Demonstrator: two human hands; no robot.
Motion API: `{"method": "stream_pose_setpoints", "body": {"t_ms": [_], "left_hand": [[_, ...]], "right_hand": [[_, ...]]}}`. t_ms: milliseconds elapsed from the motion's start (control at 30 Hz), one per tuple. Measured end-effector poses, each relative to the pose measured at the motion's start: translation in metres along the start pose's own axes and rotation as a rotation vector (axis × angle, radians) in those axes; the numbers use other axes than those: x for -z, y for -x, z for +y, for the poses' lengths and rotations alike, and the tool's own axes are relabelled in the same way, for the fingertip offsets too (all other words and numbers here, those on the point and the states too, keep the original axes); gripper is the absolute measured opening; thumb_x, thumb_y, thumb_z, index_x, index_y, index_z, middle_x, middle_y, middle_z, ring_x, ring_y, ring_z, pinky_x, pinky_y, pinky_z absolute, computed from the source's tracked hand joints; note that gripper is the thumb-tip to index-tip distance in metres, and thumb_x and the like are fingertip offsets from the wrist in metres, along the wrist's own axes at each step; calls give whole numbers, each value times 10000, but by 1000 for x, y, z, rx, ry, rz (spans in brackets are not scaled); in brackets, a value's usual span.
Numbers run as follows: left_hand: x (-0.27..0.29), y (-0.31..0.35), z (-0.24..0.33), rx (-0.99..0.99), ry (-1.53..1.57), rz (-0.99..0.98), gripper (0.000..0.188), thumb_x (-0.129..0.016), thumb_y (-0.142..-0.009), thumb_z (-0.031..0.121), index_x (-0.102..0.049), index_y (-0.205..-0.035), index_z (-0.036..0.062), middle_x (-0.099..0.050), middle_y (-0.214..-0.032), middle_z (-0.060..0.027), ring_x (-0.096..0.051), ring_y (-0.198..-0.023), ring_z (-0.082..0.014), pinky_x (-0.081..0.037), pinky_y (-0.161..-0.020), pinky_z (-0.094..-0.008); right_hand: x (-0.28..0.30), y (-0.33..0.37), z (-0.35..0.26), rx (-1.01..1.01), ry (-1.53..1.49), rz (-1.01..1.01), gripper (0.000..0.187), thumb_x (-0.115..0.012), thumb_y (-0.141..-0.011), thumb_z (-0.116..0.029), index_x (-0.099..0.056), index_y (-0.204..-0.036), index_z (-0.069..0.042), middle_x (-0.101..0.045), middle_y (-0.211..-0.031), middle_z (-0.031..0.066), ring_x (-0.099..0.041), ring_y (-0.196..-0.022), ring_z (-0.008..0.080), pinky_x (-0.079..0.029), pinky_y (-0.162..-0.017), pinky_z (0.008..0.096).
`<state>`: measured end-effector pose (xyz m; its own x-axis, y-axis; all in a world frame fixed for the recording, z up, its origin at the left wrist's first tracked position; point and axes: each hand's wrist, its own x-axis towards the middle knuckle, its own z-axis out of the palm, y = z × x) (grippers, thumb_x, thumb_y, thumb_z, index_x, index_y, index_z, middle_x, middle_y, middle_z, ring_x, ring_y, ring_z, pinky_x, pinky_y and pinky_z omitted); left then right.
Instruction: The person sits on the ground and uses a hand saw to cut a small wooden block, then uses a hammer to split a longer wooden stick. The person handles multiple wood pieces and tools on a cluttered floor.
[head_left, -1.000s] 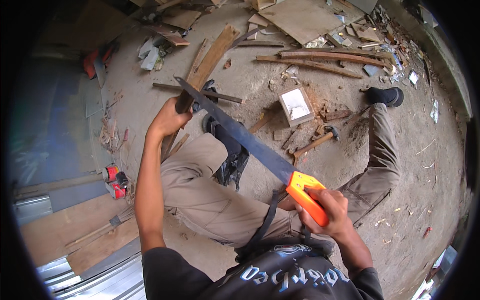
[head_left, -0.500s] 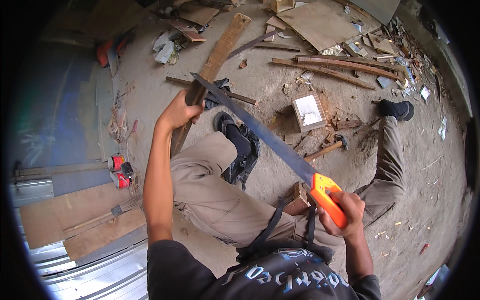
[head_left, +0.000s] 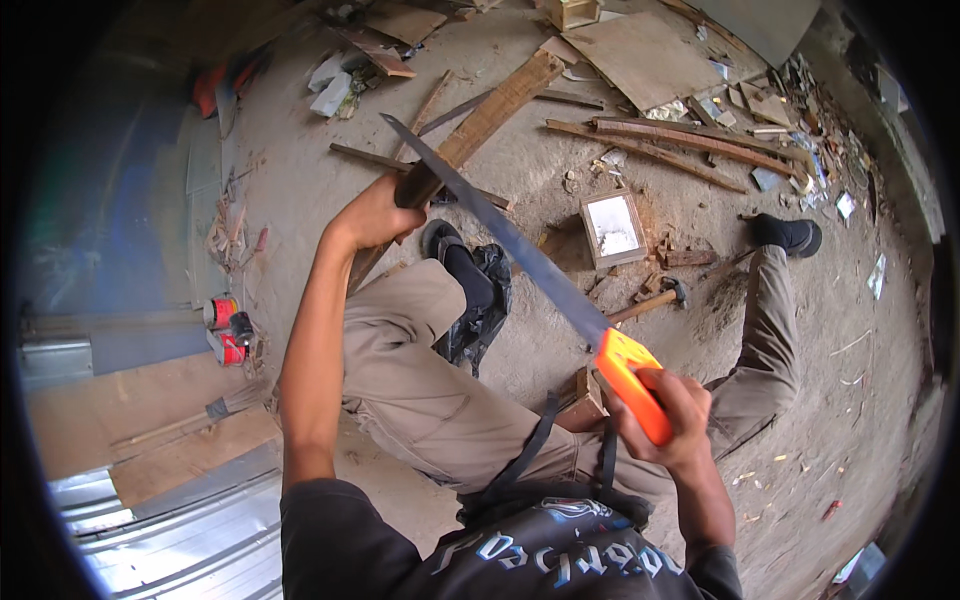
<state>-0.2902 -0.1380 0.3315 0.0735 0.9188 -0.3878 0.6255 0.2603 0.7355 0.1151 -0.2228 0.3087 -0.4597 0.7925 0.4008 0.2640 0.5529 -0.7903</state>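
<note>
My left hand [head_left: 382,212] is closed round a long wooden board [head_left: 505,105], which slants from beside my left thigh up toward the far right. In my right hand [head_left: 672,418] is the orange handle of a hand saw [head_left: 535,265]. The saw's dark blade runs up and leftward and lies across the board just beyond my left fingers. Whether its teeth bite into the wood cannot be made out. The board's lower end is partly hidden behind my left hand and forearm.
A hammer [head_left: 650,303] lies on the floor near a small wooden box with a white inside [head_left: 613,228]. Long wood strips [head_left: 690,145] and a flat panel [head_left: 645,55] lie farther off. Red cans [head_left: 226,346] stand left, by metal sheets [head_left: 190,540]. A black plastic bag [head_left: 485,310] is by my left foot.
The board's far end has swung to the right. My right hand has shifted slightly left and up with the saw, and the blade's tip reaches farther past the board.
</note>
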Motion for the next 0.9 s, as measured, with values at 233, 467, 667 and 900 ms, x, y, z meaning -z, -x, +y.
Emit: {"method": "stream_pose_setpoints", "body": {"t_ms": [233, 467, 667, 900], "left_hand": [[-14, -4, 9, -3, -155, 10, 204, -601, -661, 127, -566, -784, -32, -560, -595, -81, -530, -497, -183, -419, -478, -342], [4, -6, 6, 35, -176, -4, 231, -613, -685, 188, -580, -741, -34, -583, -577, -88, -560, -486, -159, -438, -477, -328], [-31, -16, 20, 95, -406, -80, 288, -597, -699, 203, -622, -810, -62, -629, -629, -132, -597, -530, -210, -463, -499, -364], [-15, -16, 20, 140, -353, -25, 290, -635, -698, 182, -630, -874, -48, -602, -589, -110, -588, -497, -200, -469, -500, -346]], "right_hand": [[-13, -2, 0, -52, -37, 74, 184, -717, -729, -85, -614, -833, 26, -585, -610, 114, -565, -454, 230, -428, -452, 297], [-27, 26, 2, -196, -93, 72, 167, -689, -811, -109, -608, -841, 35, -592, -604, 76, -550, -498, 109, -419, -491, 239], [-44, -12, -4, -213, -65, 146, 180, -668, -860, -133, -594, -829, 28, -512, -586, 32, -462, -513, 82, -352, -484, 247], [-44, 21, -5, -244, -66, 151, 183, -662, -868, -128, -592, -827, 36, -529, -603, 32, -475, -528, 73, -369, -494, 239]]}}
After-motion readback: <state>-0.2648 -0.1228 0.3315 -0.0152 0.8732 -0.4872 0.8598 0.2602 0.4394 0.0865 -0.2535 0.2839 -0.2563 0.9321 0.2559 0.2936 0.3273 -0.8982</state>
